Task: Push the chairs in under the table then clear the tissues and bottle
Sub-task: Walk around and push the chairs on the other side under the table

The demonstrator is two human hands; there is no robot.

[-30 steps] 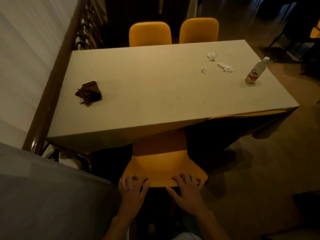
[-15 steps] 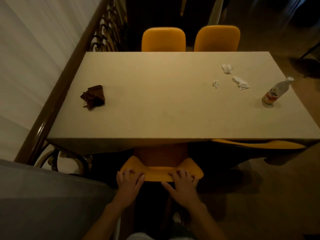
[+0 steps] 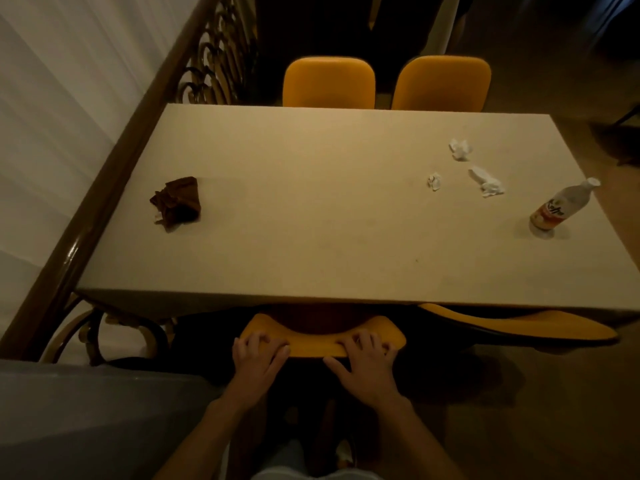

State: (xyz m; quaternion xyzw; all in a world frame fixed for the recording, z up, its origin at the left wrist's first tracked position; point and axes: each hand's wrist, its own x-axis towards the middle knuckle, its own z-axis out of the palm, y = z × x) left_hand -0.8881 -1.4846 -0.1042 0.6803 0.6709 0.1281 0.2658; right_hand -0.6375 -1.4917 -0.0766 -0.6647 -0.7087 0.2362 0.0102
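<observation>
A yellow chair [image 3: 317, 344] stands at the near side of the beige table [image 3: 329, 216], its seat under the tabletop and only the backrest top showing. My left hand [image 3: 258, 362] and my right hand [image 3: 365, 363] both grip that backrest from behind. A second yellow chair [image 3: 519, 329] sits to its right, also tucked under the edge. Three crumpled white tissues [image 3: 485, 183] lie at the far right of the table. A plastic bottle [image 3: 559, 209] with an orange label stands near the right edge.
A crumpled brown cloth [image 3: 178, 202] lies on the table's left part. Two more yellow chairs [image 3: 329, 83] stand at the far side. A dark wooden railing [image 3: 114, 174] with ironwork runs along the left. A grey surface [image 3: 86, 420] fills the lower left.
The near chair has slid further under the table with both hands on its backrest; less of the seat shows. The view has moved closer and squared up to the table.
</observation>
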